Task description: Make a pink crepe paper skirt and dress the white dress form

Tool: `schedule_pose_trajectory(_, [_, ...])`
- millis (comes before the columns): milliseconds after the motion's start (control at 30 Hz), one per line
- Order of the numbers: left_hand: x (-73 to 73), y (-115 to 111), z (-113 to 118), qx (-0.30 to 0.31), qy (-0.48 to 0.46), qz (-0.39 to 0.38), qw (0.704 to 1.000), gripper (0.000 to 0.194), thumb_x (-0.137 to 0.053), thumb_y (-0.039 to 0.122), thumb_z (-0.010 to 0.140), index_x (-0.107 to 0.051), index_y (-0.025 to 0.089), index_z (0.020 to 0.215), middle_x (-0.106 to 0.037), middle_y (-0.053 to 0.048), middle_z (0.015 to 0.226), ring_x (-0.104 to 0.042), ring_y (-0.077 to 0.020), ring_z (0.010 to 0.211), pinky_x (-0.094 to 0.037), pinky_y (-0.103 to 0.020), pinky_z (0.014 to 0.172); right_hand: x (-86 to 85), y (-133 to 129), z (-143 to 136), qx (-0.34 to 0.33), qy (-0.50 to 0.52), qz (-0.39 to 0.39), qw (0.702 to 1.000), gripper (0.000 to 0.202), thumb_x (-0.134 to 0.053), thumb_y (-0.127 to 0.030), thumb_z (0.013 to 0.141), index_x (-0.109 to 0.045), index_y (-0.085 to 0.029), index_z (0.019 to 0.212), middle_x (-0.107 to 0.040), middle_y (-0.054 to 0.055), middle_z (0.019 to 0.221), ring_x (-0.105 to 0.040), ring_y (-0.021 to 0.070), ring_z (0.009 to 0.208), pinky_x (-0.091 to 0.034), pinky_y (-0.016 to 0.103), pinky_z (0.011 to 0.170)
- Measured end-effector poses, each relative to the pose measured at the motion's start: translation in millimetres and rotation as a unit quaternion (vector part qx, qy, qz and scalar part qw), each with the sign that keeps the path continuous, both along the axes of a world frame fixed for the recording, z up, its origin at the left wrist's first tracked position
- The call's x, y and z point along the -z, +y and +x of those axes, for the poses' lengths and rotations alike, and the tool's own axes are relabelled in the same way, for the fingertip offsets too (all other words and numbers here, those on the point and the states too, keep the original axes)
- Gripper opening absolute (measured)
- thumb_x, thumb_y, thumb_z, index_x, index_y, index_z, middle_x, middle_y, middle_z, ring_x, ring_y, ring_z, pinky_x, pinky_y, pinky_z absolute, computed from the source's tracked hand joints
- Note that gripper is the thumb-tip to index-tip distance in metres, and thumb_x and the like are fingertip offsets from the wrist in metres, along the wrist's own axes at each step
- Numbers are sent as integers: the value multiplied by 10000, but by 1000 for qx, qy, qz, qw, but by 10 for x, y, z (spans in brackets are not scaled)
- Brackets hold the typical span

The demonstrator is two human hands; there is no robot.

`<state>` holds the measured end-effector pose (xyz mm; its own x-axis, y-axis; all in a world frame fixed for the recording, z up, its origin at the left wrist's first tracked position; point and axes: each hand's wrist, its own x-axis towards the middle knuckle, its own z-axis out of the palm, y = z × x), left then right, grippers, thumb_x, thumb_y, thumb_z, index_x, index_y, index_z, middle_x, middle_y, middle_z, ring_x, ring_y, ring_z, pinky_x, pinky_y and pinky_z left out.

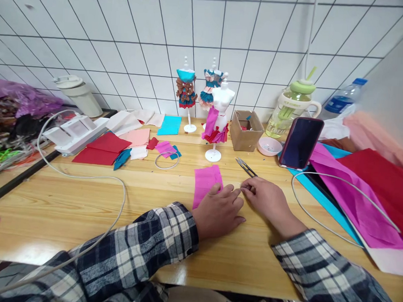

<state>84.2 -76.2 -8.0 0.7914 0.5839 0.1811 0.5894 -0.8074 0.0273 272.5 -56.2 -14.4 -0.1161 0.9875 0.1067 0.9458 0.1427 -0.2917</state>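
Observation:
My left hand (220, 212) lies palm down over the lower right part of a magenta crepe-like sheet (205, 178), fingers stretched out and apart. Close to its fingertips, my right hand (268, 198) has its thumb and fingers pinched together low over the table; anything between them is too small to make out. Just beyond that hand lies a pair of thread snips (246, 166), blades pointing away. Behind the sheet stands a small white dress form (223, 97) on a round base, wearing a red and magenta ruffled skirt with a magenta strip at its side.
Two dressed mini mannequins (185, 88) stand at the wall beside a cardboard box (246, 133). A pink bowl (269, 146), phone (300, 143) and green-lidded jug (289, 106) are right. Red sheets (102, 147), a power strip (74, 134) and a cable (122, 196) lie left.

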Motion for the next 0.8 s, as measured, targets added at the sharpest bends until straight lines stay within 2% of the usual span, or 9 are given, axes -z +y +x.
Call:
schedule_pose_trajectory(167, [-37, 35, -27, -7, 7, -25, 1000, 455, -520, 527, 877, -569, 138, 1107, -565, -118, 1310, -467, -302, 1119, -336, -478, 903, -28, -17, 14, -18, -19, 10, 1000, 129, -580, -287, 859, -708, -288, 855, -707, -17, 899, -641, 169, 783, -362, 273, 589])
schedule_pose_trajectory(367, [-98, 121, -86, -6, 1, -59, 998, 472, -538, 537, 860, -561, 145, 1121, -642, -104, 1177, -493, -298, 1035, -337, -477, 861, -57, -44, 91, -45, -45, 15, 998, 196, -559, -284, 890, -750, -326, 899, -711, -14, 906, -650, 169, 810, -369, 275, 599])
schedule_pose_trajectory(500, [-79, 116, -108, 4, 3, -45, 999, 424, -530, 533, 869, -570, 159, 1066, -613, -96, 1256, -488, -297, 1040, -325, -492, 884, -70, -54, 88, -41, -48, 15, 998, 192, -565, -263, 882, -751, -314, 894, -708, -4, 898, -646, 160, 810, -368, 263, 591])
schedule_pose_trajectory(667, [-55, 86, -103, 25, 13, -32, 999, 366, -471, 500, 914, -567, 172, 1044, -504, -68, 1415, -450, -294, 1126, -333, -491, 894, -68, -51, 46, -11, -29, 5, 1000, 174, -565, -273, 878, -738, -292, 876, -708, -11, 917, -645, 160, 834, -365, 261, 607])
schedule_pose_trajectory(800, [-67, 86, -66, 22, 23, -45, 998, 375, -413, 492, 941, -561, 175, 1077, -534, -54, 1385, -462, -278, 1099, -349, -473, 869, -67, -42, 40, -8, -20, -6, 1000, 159, -574, -277, 871, -733, -288, 871, -708, -22, 925, -641, 156, 845, -364, 259, 618])
